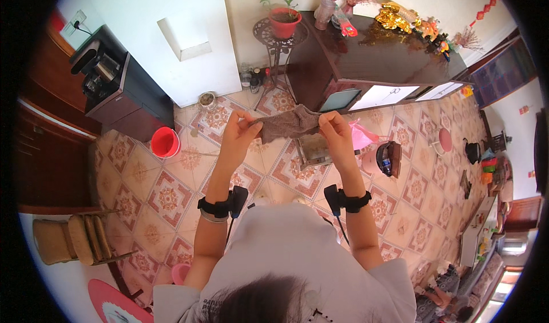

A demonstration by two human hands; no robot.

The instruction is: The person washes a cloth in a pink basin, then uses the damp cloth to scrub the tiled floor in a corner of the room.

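A brown-grey cloth is stretched between my two hands, out in front of my body above the tiled floor. My left hand pinches its left end between thumb and fingers. At the opposite end, my right hand holds the cloth in the same kind of pinch. The cloth's middle is bunched and creased. Just below and behind it, a low wooden stool stands on the floor, partly hidden by the cloth and my right hand.
A red bucket stands at left beside a dark cabinet. A pink bin is right of the stool. Ahead are a potted plant on a metal stand and a long dark sideboard. Another person is at lower right.
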